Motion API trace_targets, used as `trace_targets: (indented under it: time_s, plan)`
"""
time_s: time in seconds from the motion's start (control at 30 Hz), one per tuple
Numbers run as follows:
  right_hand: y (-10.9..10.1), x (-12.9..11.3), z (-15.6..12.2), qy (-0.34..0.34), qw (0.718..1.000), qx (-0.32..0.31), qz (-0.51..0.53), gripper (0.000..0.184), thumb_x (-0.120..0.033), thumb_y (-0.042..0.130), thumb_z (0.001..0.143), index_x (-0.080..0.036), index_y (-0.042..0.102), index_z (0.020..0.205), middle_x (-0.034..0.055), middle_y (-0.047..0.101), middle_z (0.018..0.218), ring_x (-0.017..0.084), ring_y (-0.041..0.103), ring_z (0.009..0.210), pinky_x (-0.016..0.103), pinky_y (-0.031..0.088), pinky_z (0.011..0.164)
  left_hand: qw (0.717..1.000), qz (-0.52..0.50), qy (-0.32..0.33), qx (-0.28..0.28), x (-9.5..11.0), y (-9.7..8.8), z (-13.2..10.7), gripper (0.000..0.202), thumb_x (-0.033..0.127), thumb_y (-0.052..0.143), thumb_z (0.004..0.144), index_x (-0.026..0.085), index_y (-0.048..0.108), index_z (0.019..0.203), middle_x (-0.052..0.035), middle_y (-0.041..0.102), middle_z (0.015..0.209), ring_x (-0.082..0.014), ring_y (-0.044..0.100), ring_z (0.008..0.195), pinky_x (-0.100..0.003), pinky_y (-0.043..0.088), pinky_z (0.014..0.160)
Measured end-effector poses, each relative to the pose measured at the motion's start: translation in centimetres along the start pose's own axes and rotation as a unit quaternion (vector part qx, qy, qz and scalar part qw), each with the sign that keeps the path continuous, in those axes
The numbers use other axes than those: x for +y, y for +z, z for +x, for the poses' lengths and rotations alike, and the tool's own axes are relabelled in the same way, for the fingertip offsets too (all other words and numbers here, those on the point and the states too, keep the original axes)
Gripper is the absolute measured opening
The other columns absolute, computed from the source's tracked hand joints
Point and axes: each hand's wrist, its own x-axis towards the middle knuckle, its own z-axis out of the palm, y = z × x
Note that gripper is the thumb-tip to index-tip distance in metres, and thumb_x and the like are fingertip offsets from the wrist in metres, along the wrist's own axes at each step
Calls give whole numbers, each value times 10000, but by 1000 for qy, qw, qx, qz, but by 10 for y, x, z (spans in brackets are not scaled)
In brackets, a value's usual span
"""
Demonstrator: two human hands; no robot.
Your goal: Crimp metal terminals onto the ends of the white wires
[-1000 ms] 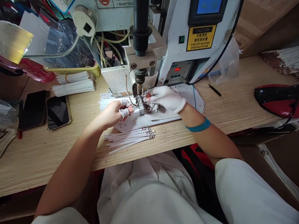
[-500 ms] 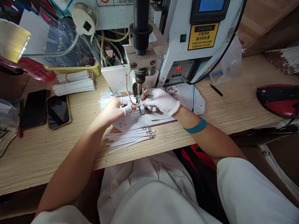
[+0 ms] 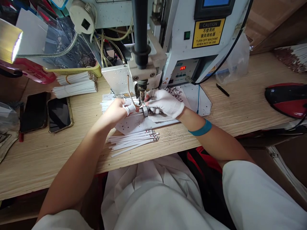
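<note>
Both hands meet under the tip of a soldering machine (image 3: 142, 89). My left hand (image 3: 117, 111), with white finger covers, is closed with its fingertips just left of the tip; what it pinches is too small to make out. My right hand (image 3: 166, 103), in a white glove, is closed in a pinch right of the tip, its hold hidden by the fingers. A small metal block (image 3: 145, 111) sits between the hands on a white base plate (image 3: 130, 127). Several white strips (image 3: 131, 142) with small parts on their right ends lie in front of the plate.
Bundled white strips (image 3: 75, 89) and two phones (image 3: 59, 115) lie to the left. A curved copper-coloured tube (image 3: 130, 91) hangs close to my left fingers. A black stick (image 3: 223, 90) and a red-and-black device (image 3: 285, 100) are at right. The table's front edge (image 3: 134, 163) is near my body.
The machine's black column and its bracket have come down toward my fingers. Both hands stay nearly in place, still pinched near the tip. The view has shifted slightly.
</note>
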Motion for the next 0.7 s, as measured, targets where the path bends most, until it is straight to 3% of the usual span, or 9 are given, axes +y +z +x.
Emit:
trace_targets:
  time_s: [0.3,0.57,0.7]
  plan:
    - [0,-1,-2,16,999,-6,32,124,-58,601,808,-153,524,829,-19,487,654,46,413,452,162,329,334,1000,-6,-9,-4,-6,-3,3,218,317,682,618,153,543,652,43,442,552,-73,341,498,-212,237,479]
    - [3,0,-1,12,1000,-4,20,131,-75,624,775,-154,535,830,-6,506,681,59,429,478,175,344,337,1000,-11,-12,-9,2,-1,1,245,341,709,600,150,556,610,45,436,527,-67,321,482,-218,215,461]
    - [-12,-2,0,-21,1000,3,-13,131,-160,633,788,-158,543,885,2,522,705,78,466,492,202,354,361,999,23,0,-26,8,-8,-5,259,394,693,639,142,637,657,36,462,520,-75,352,480,-217,248,463]
